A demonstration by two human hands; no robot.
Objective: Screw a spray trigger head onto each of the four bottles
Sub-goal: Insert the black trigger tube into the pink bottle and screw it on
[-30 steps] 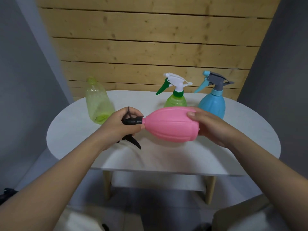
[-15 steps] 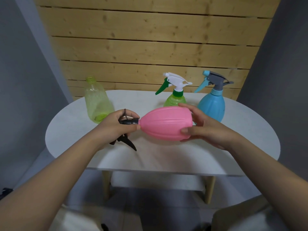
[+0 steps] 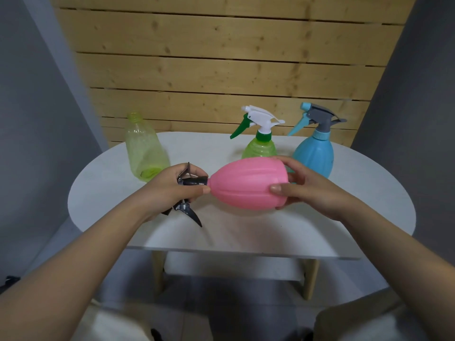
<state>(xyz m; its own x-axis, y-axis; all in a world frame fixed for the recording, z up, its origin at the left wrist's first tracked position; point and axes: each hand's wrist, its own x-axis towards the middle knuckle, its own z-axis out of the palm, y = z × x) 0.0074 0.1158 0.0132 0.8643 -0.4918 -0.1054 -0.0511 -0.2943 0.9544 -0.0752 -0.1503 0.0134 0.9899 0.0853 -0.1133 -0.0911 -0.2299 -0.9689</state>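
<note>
A pink ribbed bottle point(image 3: 246, 184) lies sideways in the air above the white table point(image 3: 344, 225), neck pointing left. My right hand point(image 3: 302, 190) grips its wide base. My left hand point(image 3: 172, 190) is closed around the black spray trigger head point(image 3: 189, 193) that sits on the pink bottle's neck; its lever points down. At the back left stands a yellow-green bottle point(image 3: 145, 148) with an open neck and no head. A green bottle with a white and green trigger head point(image 3: 261, 141) and a blue bottle with a grey and blue trigger head point(image 3: 315, 148) stand at the back right.
A wooden slat wall point(image 3: 221, 70) rises behind the table. Grey panels flank both sides. Wooden table legs and a lower shelf point(image 3: 231, 267) show under the front edge. My knees are at the bottom of the view.
My right hand has shifted its grip around the pink bottle's base, fingers now over the top and thumb in front. The bottle and the black head have stayed near the same place.
</note>
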